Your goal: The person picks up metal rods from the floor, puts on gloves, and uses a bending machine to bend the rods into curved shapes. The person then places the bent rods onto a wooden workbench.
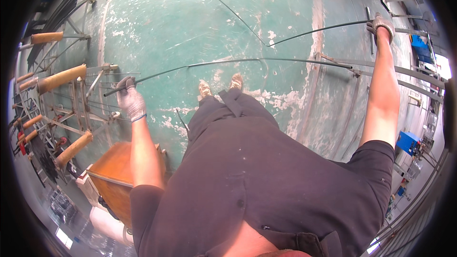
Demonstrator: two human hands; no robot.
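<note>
My left hand (130,96), in a pale work glove with dark fingertips, is closed around a long thin dark metal rod (223,61) near its left end. The rod runs across in front of me to the right, and its far end lies by a metal frame. Out at the upper right, my gloved right hand (382,27) is closed on the end of a second thin rod, a bent rod (314,33). This one slopes down to a sharp bend, then climbs away to another bend and leaves the view at the top. My right fingers are partly hidden.
Metal racks with cardboard-coloured rolls (62,79) on their arms stand at left, with a bundle of dark strips (54,24). An orange-brown box-like piece (113,163) is beside my left arm. Metal rails (409,71) and a blue machine (408,143) line the right. The green floor (162,28) is worn.
</note>
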